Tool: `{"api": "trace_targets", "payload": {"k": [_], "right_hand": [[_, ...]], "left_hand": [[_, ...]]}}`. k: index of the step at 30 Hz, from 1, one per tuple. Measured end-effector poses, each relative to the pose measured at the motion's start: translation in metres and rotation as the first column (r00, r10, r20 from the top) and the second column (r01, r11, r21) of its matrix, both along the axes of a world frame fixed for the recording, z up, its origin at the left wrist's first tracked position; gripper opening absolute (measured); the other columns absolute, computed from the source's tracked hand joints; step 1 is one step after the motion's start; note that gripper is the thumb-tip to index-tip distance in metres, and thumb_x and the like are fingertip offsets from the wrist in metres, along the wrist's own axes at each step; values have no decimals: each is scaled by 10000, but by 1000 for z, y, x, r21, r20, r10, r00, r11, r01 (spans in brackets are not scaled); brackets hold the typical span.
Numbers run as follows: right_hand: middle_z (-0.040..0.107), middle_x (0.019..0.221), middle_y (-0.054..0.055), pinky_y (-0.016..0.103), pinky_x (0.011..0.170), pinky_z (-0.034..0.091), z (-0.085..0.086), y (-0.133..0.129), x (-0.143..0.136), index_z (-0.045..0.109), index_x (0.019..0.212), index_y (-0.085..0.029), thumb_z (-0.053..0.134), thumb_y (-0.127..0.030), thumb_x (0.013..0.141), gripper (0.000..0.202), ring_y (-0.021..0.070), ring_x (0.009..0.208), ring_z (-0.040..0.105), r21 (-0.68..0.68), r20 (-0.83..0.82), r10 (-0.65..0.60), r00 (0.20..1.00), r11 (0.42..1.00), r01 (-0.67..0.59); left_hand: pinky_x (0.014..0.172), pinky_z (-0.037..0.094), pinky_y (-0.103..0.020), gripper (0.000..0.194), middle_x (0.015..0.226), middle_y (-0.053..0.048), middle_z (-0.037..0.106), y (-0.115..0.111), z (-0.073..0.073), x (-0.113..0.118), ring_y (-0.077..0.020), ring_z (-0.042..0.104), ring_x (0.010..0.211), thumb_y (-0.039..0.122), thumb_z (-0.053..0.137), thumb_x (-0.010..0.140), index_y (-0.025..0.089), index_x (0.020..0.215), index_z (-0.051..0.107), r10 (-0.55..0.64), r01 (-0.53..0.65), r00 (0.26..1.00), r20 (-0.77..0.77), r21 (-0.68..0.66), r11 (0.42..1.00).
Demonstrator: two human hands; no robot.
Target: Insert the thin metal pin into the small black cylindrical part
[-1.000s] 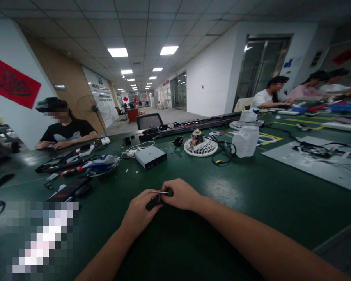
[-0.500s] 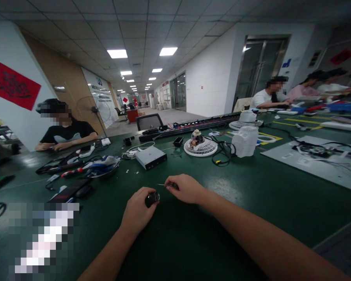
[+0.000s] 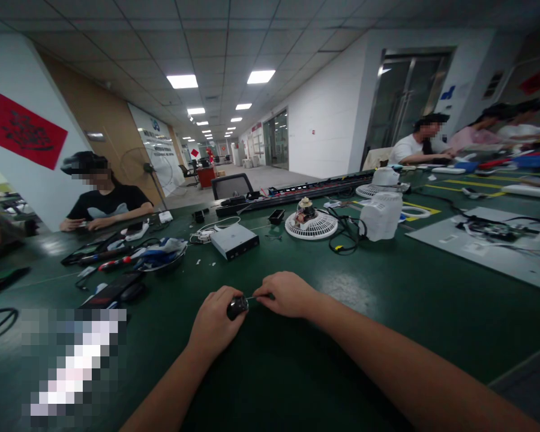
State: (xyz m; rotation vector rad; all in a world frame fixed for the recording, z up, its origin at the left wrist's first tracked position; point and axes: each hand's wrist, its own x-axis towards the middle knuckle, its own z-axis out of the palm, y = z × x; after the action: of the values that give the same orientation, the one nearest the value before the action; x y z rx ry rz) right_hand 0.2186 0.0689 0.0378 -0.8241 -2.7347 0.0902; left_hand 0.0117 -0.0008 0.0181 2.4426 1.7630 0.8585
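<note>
My left hand (image 3: 216, 317) is closed around a small dark, rounded part (image 3: 237, 307) with a shiny rim, whose kind I cannot make out. Between the fingers of my right hand (image 3: 288, 294) is a screwdriver (image 3: 253, 297) with a thin metal shaft, its handle mostly hidden. The shaft points left, and its tip is at the rim of the dark part; whether it touches cannot be seen. Both hands are just above the green table (image 3: 270, 372). Beyond them lies a silver box-shaped drive (image 3: 234, 241) with a black front.
A round white fan grille with a motor (image 3: 311, 224) and a white housing (image 3: 380, 217) with black cable stand farther back. To the right lies a flat panel with circuit boards (image 3: 477, 246). Phones, cables and a bowl (image 3: 162, 255) crowd the left. Co-workers sit across the table.
My right hand has brought the screwdriver's tip left and down to the dark part. My left hand keeps hold of that part. The view has shifted slightly.
</note>
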Motion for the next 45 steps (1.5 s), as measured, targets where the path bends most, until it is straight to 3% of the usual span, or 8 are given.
{"api": "trace_targets", "payload": {"k": [7, 11, 15, 21, 29, 37, 42, 45], "right_hand": [[735, 864, 22, 268, 660, 409, 3, -3, -1, 752, 949, -244, 545, -299, 850, 236, 182, 773, 645, -65, 13, 68, 998, 996, -67], [741, 954, 20, 269, 692, 418, 2, -1, -2, 728, 1047, -257, 510, -314, 876, 283, 185, 840, 651, -54, -30, 24, 999, 998, -26], [733, 875, 37, 275, 645, 401, 2, -1, -1, 751, 949, -247, 503, -316, 866, 271, 192, 786, 642, -7, 52, -29, 998, 1000, 29], [716, 838, 26, 271, 656, 401, 7, -5, -1, 751, 913, -229, 533, -321, 851, 244, 177, 762, 632, -27, 67, 66, 996, 998, -64], [715, 927, 50, 287, 697, 421, 7, -5, -1, 737, 1013, -251, 483, -301, 902, 281, 204, 845, 635, -51, 102, -68, 992, 996, 73], [659, 917, 46, 275, 692, 411, 4, -5, 1, 734, 959, -218, 533, -308, 887, 232, 175, 825, 609, -52, 19, 58, 998, 997, -57], [666, 910, 36, 276, 645, 392, 2, -2, -1, 625, 1085, -191, 590, -300, 862, 251, 174, 789, 607, -131, -67, -98, 993, 987, 89], [666, 904, 31, 272, 635, 380, 3, -2, 0, 619, 998, -193, 614, -295, 848, 181, 173, 783, 601, -142, -60, -101, 993, 986, 92]], "left_hand": [[801, 481, -377, 200, 981, -32, 662, 1, -2, -2, -229, 615, 907, 193, 630, 780, 222, 977, 611, -12, 12, 1000, 18, -15, 1000], [813, 477, -378, 180, 967, -32, 664, 2, -2, -1, -224, 614, 900, 192, 626, 789, 222, 966, 609, -34, 34, 999, 19, 9, 999], [850, 468, -393, 203, 976, -31, 666, 2, -2, 0, -223, 610, 911, 176, 634, 782, 224, 979, 610, -48, 48, 999, 11, 10, 999], [872, 462, -396, 226, 985, -30, 666, 0, 0, 0, -217, 605, 922, 161, 638, 778, 215, 995, 613, -55, 55, 998, 10, -7, 998], [844, 469, -384, 201, 969, -22, 669, 1, 1, 0, -215, 611, 898, 174, 629, 785, 221, 981, 617, -52, 52, 999, 1, -2, 999], [834, 472, -380, 217, 979, -25, 668, 1, -3, -2, -220, 610, 909, 182, 636, 784, 229, 995, 613, -57, 57, 998, 9, 11, 998], [831, 476, -385, 210, 988, -29, 664, 2, -3, -2, -219, 608, 913, 201, 629, 800, 227, 1007, 613, -56, 55, 998, 11, 22, 998], [841, 474, -392, 201, 988, -28, 664, 2, -3, -2, -220, 609, 918, 205, 628, 803, 228, 1003, 615, -46, 46, 999, 8, 17, 999]]}}
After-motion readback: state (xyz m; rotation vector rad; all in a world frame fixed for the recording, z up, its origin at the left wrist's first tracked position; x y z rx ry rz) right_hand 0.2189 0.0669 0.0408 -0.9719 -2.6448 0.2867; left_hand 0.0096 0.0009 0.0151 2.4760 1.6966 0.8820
